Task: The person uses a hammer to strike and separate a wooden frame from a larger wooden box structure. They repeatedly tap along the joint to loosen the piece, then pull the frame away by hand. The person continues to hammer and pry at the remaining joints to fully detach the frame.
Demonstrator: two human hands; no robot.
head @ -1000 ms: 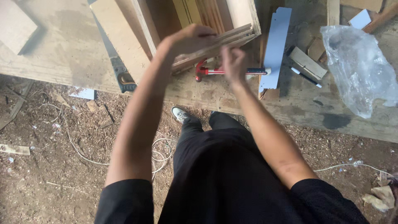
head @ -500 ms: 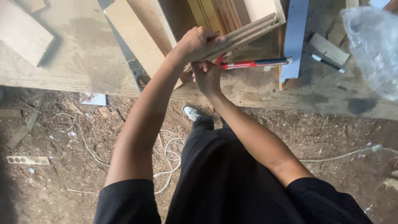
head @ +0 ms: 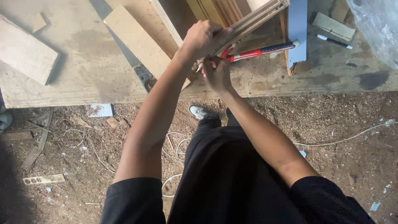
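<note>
Left hand (head: 202, 38) grip around wooden strips (head: 253, 20), right hand (head: 216, 74) just below

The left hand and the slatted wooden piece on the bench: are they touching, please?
Touching. The head view shows the left hand wrapped over the near end of the slatted wooden piece, its fingers curled on the wood with no gap.
</note>
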